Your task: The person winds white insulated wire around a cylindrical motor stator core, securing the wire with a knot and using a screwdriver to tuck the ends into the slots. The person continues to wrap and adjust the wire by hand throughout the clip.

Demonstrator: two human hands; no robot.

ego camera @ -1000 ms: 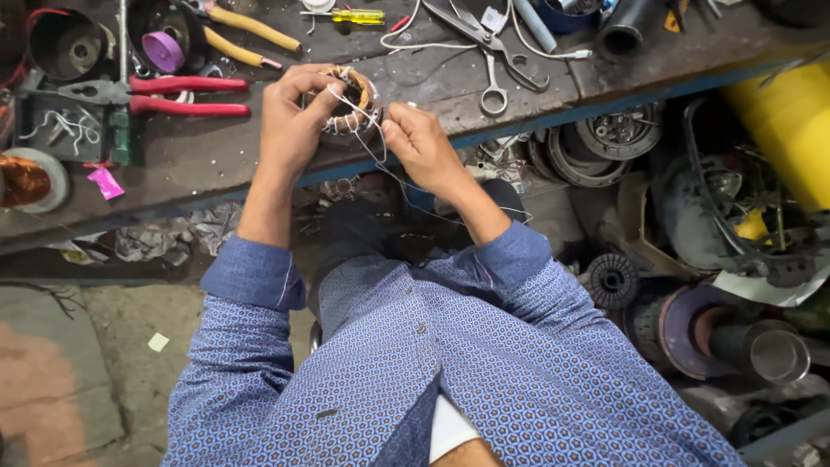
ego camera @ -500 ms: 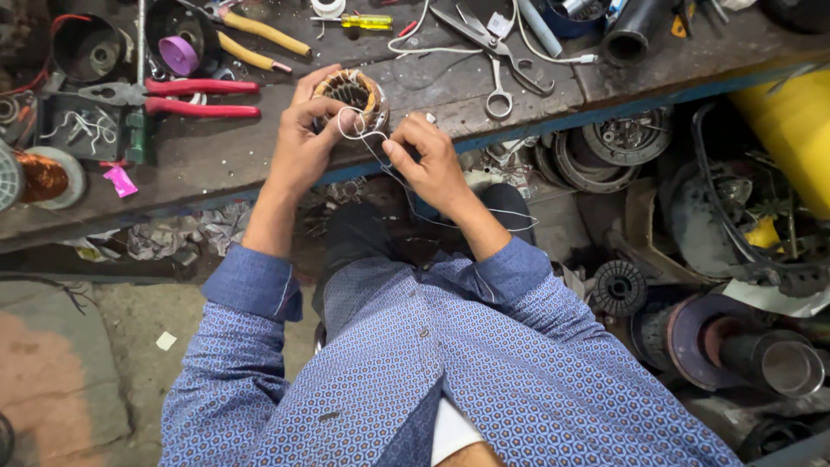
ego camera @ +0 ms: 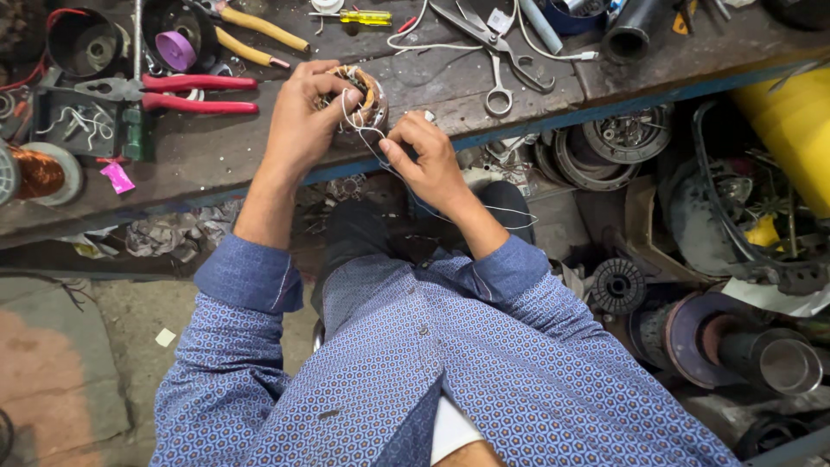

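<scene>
My left hand [ego camera: 304, 121] grips a small round motor stator [ego camera: 365, 97] wound with copper coils, held on the dark wooden workbench [ego camera: 225, 164] near its front edge. My right hand [ego camera: 424, 160] sits just below and to the right of the stator, its fingers pinched on thin white lead wires [ego camera: 367, 130] that run from the coils. More thin wire trails down over my lap. Both forearms are bare below rolled blue patterned sleeves.
On the bench lie red-handled pliers [ego camera: 186, 93], yellow-handled pliers [ego camera: 259, 35], large scissors [ego camera: 493, 52], a yellow screwdriver [ego camera: 363, 15], a purple tape roll [ego camera: 175, 50] and a copper wire spool [ego camera: 39, 173]. Right of me are motor parts, metal rings [ego camera: 618, 138] and a yellow cylinder [ego camera: 791, 130].
The right hand has slid a little down and right along the white wires. The left hand keeps the stator in the same spot on the bench.
</scene>
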